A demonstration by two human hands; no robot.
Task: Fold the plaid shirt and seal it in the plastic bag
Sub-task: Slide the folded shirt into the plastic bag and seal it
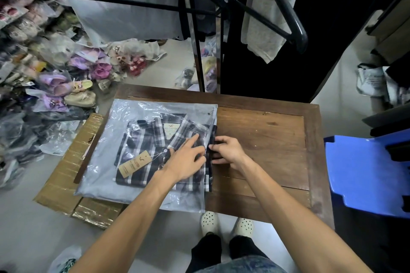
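Nearest me stand two feet in white perforated clogs point(226, 223) on the pale floor, just at the near edge of the wooden bench point(266, 131). Two bare forearms reach out over it. The left hand point(186, 162) lies flat with straight fingers pressing down on the plastic bag point(142, 113), over the right part of the shirt. The right hand point(226, 150) sits just beside it at the bag's right edge, its fingers curled and pinching the bag's open mouth, where a strip of dark plaid cloth shows.

Inside that one clear bag lies the plaid shirt point(142, 146), folded, collar away from me, almost wholly in. One brown paper tag point(133, 164) lies on its front and one label shows in the collar. The bag's left part hangs over the bench edge above flattened cardboard point(66, 175) on the floor.

To the right stands one blue plastic stool point(366, 173). Farther off on the left, many bagged shoes point(66, 82) are heaped on the floor. Beyond the bench, a black garment rack point(199, 11) carries pale clothes.
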